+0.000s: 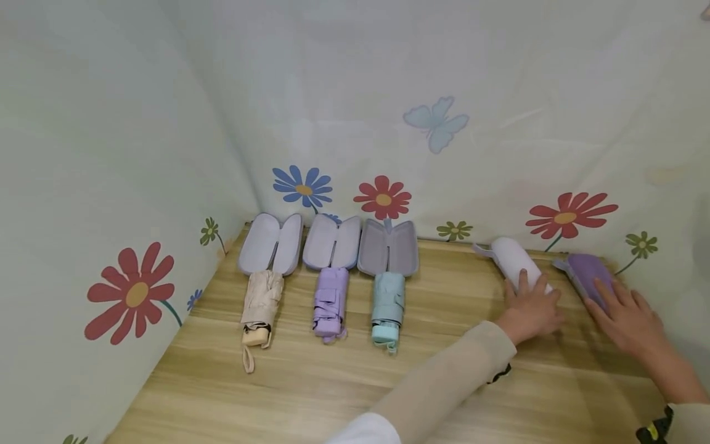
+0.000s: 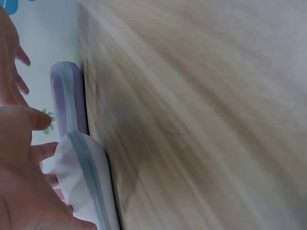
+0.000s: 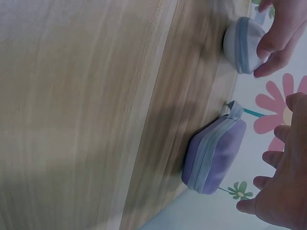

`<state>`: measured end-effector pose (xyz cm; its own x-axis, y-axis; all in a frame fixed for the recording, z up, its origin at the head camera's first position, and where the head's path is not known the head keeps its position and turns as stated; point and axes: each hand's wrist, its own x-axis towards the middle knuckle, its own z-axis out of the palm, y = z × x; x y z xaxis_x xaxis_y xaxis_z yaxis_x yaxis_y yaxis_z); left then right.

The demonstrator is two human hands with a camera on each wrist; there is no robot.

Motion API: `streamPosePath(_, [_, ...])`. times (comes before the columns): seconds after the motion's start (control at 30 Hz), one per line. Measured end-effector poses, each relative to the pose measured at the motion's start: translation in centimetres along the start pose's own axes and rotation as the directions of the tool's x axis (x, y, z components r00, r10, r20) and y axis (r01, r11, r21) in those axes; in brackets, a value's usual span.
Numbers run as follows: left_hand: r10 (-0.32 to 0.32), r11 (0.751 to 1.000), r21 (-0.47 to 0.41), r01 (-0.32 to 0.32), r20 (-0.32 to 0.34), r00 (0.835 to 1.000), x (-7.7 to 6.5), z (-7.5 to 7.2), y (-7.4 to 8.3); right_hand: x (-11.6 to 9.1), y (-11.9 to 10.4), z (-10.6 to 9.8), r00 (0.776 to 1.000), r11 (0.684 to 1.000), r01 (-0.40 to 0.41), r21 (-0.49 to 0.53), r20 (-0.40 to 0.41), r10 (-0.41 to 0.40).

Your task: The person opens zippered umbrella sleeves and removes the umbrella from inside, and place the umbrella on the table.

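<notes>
My left hand (image 1: pixel 532 311) lies over the near end of a closed white zip case (image 1: pixel 511 258), its fingers spread against it. In the left wrist view, fingers of the left hand (image 2: pixel 26 177) stretch along the side of the white case (image 2: pixel 76 177). My right hand (image 1: pixel 632 317) is at the closed purple zip case (image 1: pixel 589 271) farther right, fingers extended. The right wrist view shows the right hand (image 3: pixel 283 187) with spread fingers beside the purple case (image 3: pixel 216 158), not curled round it. A grey-blue zipper band runs round each case.
Three opened cases stand along the back at left: one pale (image 1: pixel 259 243), another pale (image 1: pixel 318 243) and one grey (image 1: pixel 373 250). Before them lie folded umbrellas: beige (image 1: pixel 263 299), purple (image 1: pixel 330 296) and teal (image 1: pixel 389 299). A flowered cloth (image 1: pixel 344 105) backs the wooden table (image 1: pixel 266 407).
</notes>
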<state>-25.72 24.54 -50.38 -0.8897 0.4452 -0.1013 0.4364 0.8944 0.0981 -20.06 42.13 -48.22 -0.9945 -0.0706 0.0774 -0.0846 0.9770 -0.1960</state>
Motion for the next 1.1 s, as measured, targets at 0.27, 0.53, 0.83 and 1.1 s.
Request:
streamPosePath(0.27, [-0.112,0.994,-0.016,0.111,-0.227,0.968,0.2,-0.5,-1.2,0.8,-0.2,0.3,0.991,0.996,0.091,0.005,-0.095,-0.090])
streamPosePath(0.53, [-0.313,0.948,-0.118,0.296,-0.175,0.933,0.9,-1.0,-2.7,2.0,-0.8,0.7,0.983,0.985,0.158,-0.061,-0.088,-0.163])
streamPosePath(0.83, [-0.336,0.941,-0.053,0.333,-0.089,0.937,1.3,-0.1,-4.5,2.4,-1.7,1.4,0.983,0.986,0.165,-0.031,-0.075,-0.167])
streamPosePath(1.1, [-0.247,0.966,0.053,0.252,-0.084,0.965,0.9,-1.3,-5.8,3.5,-2.7,0.4,0.992,0.993,0.119,0.026,-0.036,-0.118])
